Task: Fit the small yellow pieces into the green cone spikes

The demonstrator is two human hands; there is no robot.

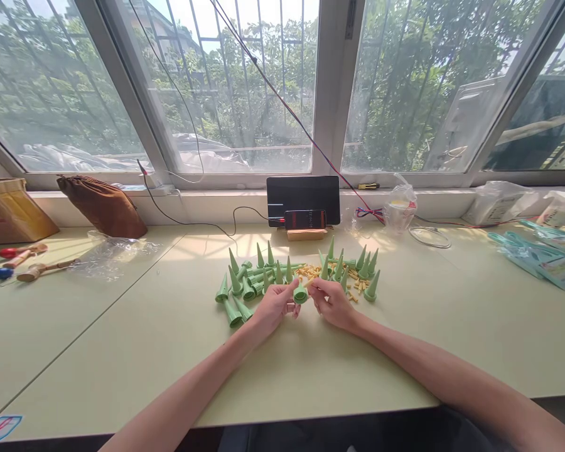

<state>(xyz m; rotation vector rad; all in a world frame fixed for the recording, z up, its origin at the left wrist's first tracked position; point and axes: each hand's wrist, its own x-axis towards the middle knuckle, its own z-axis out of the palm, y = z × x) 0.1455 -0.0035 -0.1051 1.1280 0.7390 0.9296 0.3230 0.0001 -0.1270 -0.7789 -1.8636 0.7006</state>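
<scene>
- Head view: your left hand [277,302] grips a green cone [300,296] between thumb and fingers, just above the desk [301,376]. The cone's open, round end faces you.
- Your right hand [333,302] is closed at the fingertips on a yellow peg [309,284], held just beside the upper right of the cone's open end. Whether the two parts touch cannot be told.
- Behind your hands, and partly hidden by them, lies a pile of loose yellow pegs [358,285], spread toward the right.
- On the right of the group, several upright cones [371,287] stand on their wide ends, points up, among and beside the loose pegs.
- On the left of the group, lying cones [233,314] rest on their sides near your left hand; other cones stand among them.
- Beyond the group, in front of you, a phone [306,219] leans on a wooden stand [307,235], with a dark panel [304,191] behind it.
- At the far left of the desk, a brown pouch [104,206] sits near a crumpled clear plastic bag [115,254].
</scene>
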